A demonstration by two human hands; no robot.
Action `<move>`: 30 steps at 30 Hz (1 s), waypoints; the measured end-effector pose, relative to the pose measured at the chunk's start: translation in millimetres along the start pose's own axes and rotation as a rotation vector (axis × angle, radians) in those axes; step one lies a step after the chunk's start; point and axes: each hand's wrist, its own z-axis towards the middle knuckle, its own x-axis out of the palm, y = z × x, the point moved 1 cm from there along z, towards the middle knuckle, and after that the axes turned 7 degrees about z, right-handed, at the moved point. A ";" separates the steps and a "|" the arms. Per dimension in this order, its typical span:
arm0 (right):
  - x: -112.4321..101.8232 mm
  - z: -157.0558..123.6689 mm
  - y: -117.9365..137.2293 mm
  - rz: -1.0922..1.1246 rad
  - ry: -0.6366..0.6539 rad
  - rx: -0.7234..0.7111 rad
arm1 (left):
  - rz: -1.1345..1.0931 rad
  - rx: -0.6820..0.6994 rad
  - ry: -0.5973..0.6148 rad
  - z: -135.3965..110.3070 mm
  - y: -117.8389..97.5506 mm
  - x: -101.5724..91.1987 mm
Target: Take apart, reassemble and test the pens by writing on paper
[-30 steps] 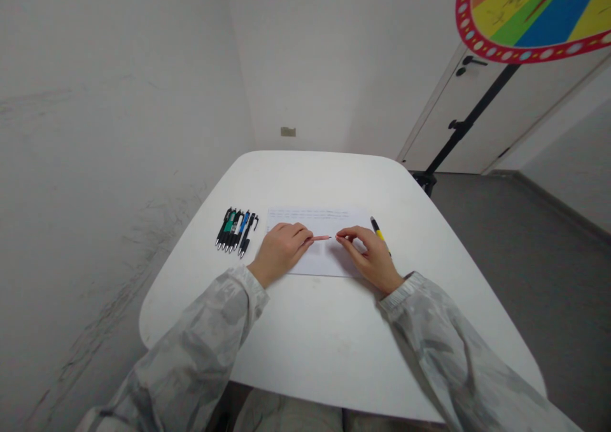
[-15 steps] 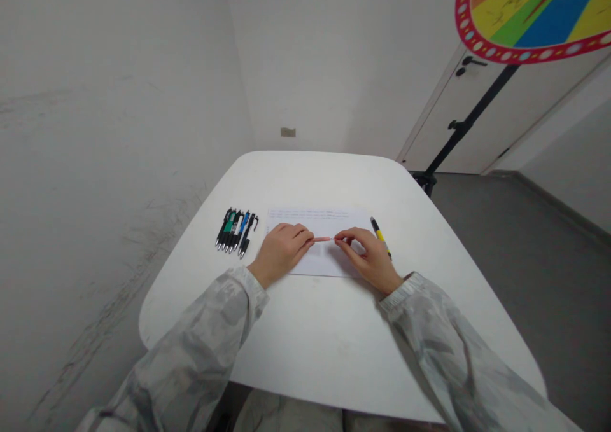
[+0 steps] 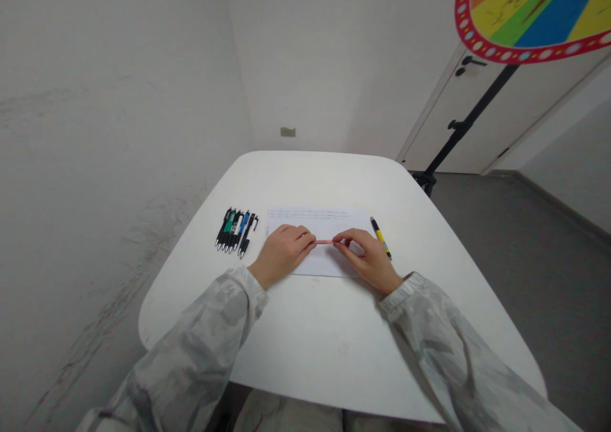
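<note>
Above a sheet of printed paper (image 3: 322,265), a slim pink pen (image 3: 324,242) lies level between both hands. The fingers of my left hand (image 3: 285,252) are closed round its left part and hide that end. At the other end, the thumb and fingertips of my right hand (image 3: 366,259) pinch together and cover the tip. Any small part inside that pinch is hidden. Just beyond the right hand lies a yellow and black pen (image 3: 380,236). To the left of the paper, several pens (image 3: 233,229), mostly black with green, white and blue ones, lie side by side, tips toward me.
Everything rests on a white table (image 3: 315,177) with rounded corners. Walls stand behind it and to the left. At the upper right is a colourful prize wheel (image 3: 534,12) on a black stand (image 3: 470,120), before a white door (image 3: 508,126).
The short gap with a thin dark piece between the pink pen and my right fingertips has closed. The right fingers have shifted slightly left; the pen sits a little lower.
</note>
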 end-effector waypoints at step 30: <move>-0.7 0.5 3.1 0.005 0.001 0.036 | -0.023 0.012 -0.021 2.4 -4.1 -2.4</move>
